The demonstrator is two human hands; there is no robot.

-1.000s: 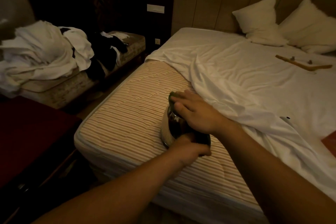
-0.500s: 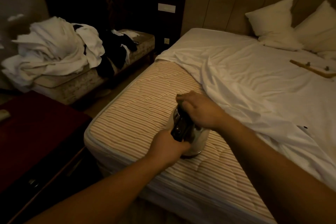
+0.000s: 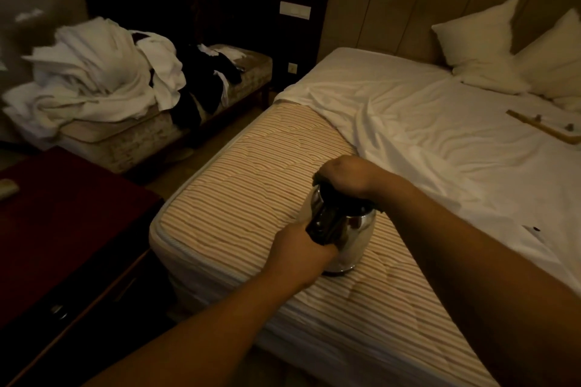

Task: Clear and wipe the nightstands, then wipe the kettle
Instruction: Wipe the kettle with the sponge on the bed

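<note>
A shiny metal kettle (image 3: 358,236) with a black handle stands on the bare striped mattress (image 3: 251,185) near its corner. My left hand (image 3: 301,248) is closed around the black handle on the kettle's near side. My right hand (image 3: 349,174) presses down on the kettle's top with a dark cloth (image 3: 333,192) bunched under its fingers. The lid is hidden beneath the hand and cloth.
A dark red nightstand (image 3: 63,229) stands at the left with a small pale object (image 3: 8,187) on it. White linen (image 3: 94,78) is heaped on a bench behind. A white sheet (image 3: 440,141), pillows (image 3: 484,50) and a wooden piece (image 3: 544,129) lie on the bed.
The kettle has turned so its handle faces me, and my left hand has shifted onto the handle. My right hand has slid over the top with the cloth. The view has shifted left.
</note>
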